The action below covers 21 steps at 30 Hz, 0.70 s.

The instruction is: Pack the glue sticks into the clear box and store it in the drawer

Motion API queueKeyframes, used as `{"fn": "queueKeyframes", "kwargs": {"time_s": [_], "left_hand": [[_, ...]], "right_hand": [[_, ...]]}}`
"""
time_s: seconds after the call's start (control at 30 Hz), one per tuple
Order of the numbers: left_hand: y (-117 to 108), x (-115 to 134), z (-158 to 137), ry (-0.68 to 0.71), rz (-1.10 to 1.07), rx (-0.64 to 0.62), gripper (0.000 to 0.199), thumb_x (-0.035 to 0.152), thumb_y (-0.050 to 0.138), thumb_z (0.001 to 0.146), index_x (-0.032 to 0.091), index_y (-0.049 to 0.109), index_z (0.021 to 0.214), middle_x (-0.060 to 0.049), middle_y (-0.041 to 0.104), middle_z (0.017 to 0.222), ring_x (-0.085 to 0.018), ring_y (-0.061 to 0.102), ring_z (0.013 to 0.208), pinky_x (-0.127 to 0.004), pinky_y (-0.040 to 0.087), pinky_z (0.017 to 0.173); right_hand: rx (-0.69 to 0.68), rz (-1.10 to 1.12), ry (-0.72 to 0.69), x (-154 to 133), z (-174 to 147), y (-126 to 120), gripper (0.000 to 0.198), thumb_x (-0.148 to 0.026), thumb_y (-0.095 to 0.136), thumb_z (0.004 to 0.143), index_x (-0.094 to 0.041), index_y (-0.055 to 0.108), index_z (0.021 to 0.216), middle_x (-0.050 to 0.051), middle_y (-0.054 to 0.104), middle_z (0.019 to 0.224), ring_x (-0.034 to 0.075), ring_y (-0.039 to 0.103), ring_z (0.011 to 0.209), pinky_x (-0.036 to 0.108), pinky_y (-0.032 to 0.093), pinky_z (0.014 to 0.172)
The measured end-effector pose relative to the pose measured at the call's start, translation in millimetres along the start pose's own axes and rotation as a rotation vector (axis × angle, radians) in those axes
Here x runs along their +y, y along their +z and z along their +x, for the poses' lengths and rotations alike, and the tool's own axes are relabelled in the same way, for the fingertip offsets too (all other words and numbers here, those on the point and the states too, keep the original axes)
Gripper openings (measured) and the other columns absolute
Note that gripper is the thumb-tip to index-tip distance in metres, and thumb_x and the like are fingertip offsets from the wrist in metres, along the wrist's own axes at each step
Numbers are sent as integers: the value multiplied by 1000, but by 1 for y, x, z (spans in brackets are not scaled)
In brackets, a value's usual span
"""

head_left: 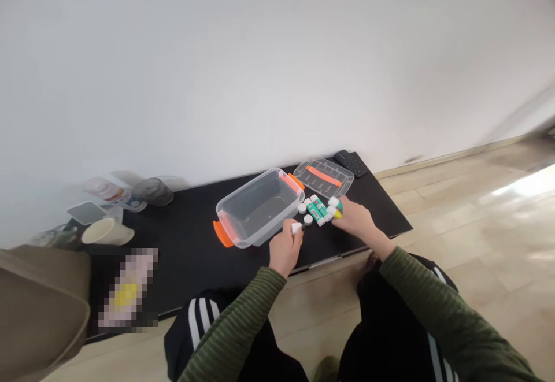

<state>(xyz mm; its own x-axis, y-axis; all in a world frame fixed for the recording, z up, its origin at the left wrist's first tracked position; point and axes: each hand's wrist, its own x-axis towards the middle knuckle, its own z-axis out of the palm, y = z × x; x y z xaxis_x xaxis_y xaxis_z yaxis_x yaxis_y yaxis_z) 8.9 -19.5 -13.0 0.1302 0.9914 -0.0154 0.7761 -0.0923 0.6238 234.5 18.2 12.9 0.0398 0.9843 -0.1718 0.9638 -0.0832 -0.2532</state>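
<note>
The left hand (284, 249) was closed on a small white-tipped piece (296, 227); its fingers hid most of it, so I could not tell what it was. Across from it, the right hand (356, 220) had its fingers bent around a white-ended piece (335, 202) showing green and yellow, and it too seemed firmly grasped, though I could not tell whether there was one or two.

Between the hands, on the black table (186, 260), lay green-and-white sticks (315, 209) side by side, with two round white caps (308, 220) just beside them. Behind the left hand stood the clear box (260, 237), open at the top, its orange latches (223, 233) swung outward. The clear lid (347, 188) lay flat past the box's far end, near a black keypad (358, 165).

As I judged it, the opening of the box was done: the lid was off and set aside. The handling of the small pieces looked partway, with some in the fingers and the sticks and caps lying loose outside the box.

Further off, toward the left end, were a paper cup (108, 232), a dark glass (152, 191) and a white bottle (115, 191).
</note>
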Motion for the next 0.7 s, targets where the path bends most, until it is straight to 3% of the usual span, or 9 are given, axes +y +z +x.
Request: {"fn": "queueKeyframes", "kwargs": {"time_s": [0.1, 0.27, 0.5, 0.7], "left_hand": [[7, -2, 6, 63, 327, -130, 37, 50, 35, 96, 20, 53, 110, -9, 69, 76, -27, 68, 74, -29, 41, 65], [24, -3, 16, 96, 571, -188, 41, 49, 38, 96, 16, 53, 115, -13, 68, 86, -28, 69, 80, -31, 46, 67], [29, -13, 21, 121, 581, -131, 32, 40, 50, 93, 18, 50, 116, -10, 54, 115, -22, 68, 82, -27, 47, 58], [34, -21, 22, 149, 379, -53, 36, 31, 57, 90, 19, 44, 122, -9, 50, 120, -20, 67, 90, -29, 52, 69]], "right_hand": [[-12, 111, 177, 17, 21, 3, 50, -44, 61, 77, -17, 49, 117, 13, 68, 104, 31, 67, 92, 31, 42, 67], [-11, 150, 144, 18, 31, 23, 51, -45, 62, 78, -16, 50, 118, 13, 66, 110, 30, 65, 99, 32, 43, 72], [17, 87, 13, 12, 22, 33, 48, -50, 60, 85, -18, 52, 119, 12, 61, 117, 25, 61, 103, 30, 43, 76], [122, -64, -45, 10, 17, 33, 36, -49, 51, 93, -18, 56, 112, 12, 63, 112, 26, 52, 110, 31, 44, 78]]}}
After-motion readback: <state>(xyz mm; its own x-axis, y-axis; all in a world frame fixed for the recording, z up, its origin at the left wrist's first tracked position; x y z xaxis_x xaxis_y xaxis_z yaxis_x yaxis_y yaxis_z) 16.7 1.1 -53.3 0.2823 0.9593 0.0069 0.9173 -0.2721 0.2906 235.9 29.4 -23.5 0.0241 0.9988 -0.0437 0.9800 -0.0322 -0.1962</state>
